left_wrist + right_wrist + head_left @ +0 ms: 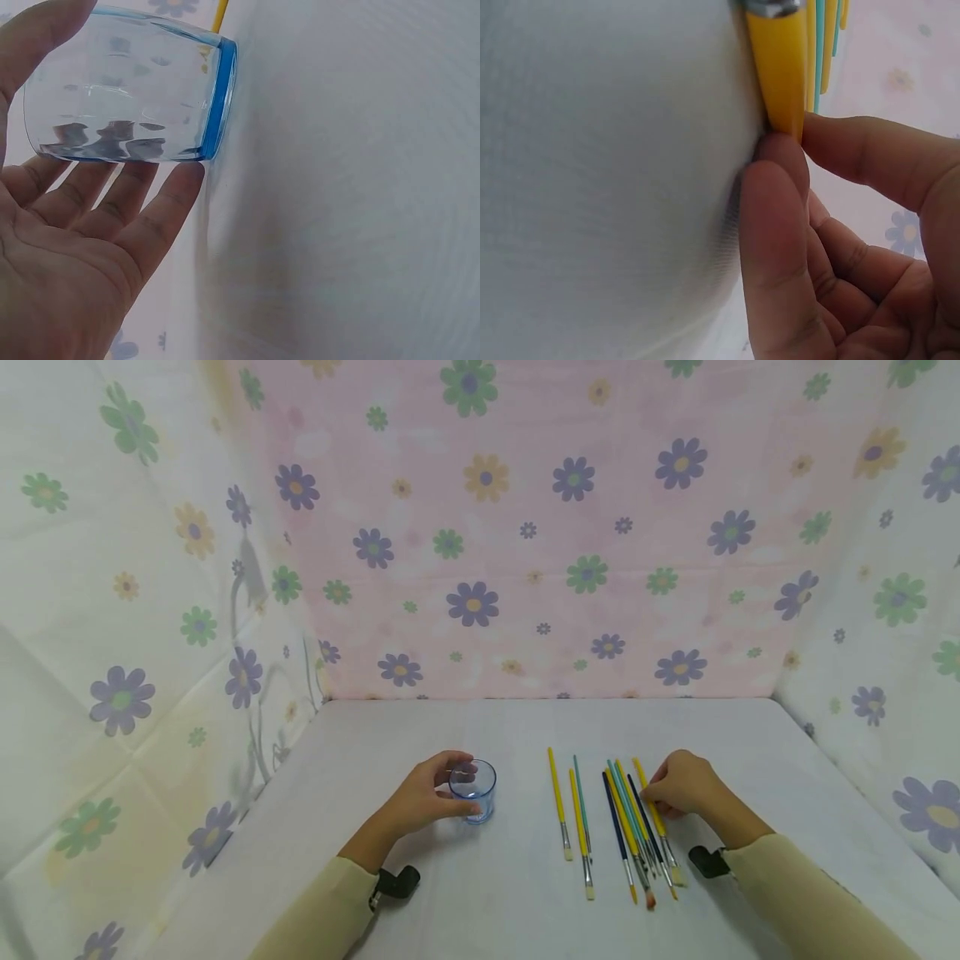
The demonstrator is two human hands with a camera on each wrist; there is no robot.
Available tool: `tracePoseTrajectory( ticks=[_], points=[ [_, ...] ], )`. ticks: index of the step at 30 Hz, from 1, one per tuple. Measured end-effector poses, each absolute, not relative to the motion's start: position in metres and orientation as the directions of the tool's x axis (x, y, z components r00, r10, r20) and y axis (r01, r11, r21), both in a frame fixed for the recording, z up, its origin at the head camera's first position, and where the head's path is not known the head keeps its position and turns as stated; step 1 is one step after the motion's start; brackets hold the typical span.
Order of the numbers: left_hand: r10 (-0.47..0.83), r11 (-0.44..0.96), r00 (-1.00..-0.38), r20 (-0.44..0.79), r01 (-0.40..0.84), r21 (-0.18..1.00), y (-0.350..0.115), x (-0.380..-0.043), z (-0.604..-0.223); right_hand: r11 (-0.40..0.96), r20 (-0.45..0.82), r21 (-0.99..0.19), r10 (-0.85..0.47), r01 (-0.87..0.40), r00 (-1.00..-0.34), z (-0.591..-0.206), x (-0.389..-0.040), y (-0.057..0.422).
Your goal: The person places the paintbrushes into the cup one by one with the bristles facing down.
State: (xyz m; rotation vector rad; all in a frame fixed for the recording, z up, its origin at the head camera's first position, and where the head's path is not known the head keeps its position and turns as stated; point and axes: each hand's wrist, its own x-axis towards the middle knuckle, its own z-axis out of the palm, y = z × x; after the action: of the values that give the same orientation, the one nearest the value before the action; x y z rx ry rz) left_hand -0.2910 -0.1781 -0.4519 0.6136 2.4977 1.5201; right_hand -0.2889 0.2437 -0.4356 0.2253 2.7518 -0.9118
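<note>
The right hand (686, 787) pinches the handle of the outermost yellow brush (659, 822) between thumb and fingertips, with the other brushes (622, 811) lying close to that hand's left, so a straight lift off the table (517, 868) should disturb them less than a sideways drag. The left hand (422, 799) curves its thumb and fingers around the upright glass (484, 792) just to its right; a light, steady hold suits it, since a nudge could tip it.

Downward head view shares glass (484, 787) and brushes (619, 803) with close wrist views.
</note>
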Motion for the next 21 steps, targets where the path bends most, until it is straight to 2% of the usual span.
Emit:
tracePoseTrajectory(
  ticks=[12,21],
  points=[
    [0.419,0.382,-0.905,0.081,0.257,0.888,-0.1792,-0.2921,-0.4567,0.762,-0.302,-0.586,0.111,0.276,-0.947,-0.4393,-0.2943,0.2486],
    [0.411,0.367,-0.908,0.073,0.239,0.899,-0.179,-0.2896,-0.4544,0.686,-0.272,-0.678,0.1,0.264,-0.957,-0.4371,-0.2979,0.2524]
  ],
)
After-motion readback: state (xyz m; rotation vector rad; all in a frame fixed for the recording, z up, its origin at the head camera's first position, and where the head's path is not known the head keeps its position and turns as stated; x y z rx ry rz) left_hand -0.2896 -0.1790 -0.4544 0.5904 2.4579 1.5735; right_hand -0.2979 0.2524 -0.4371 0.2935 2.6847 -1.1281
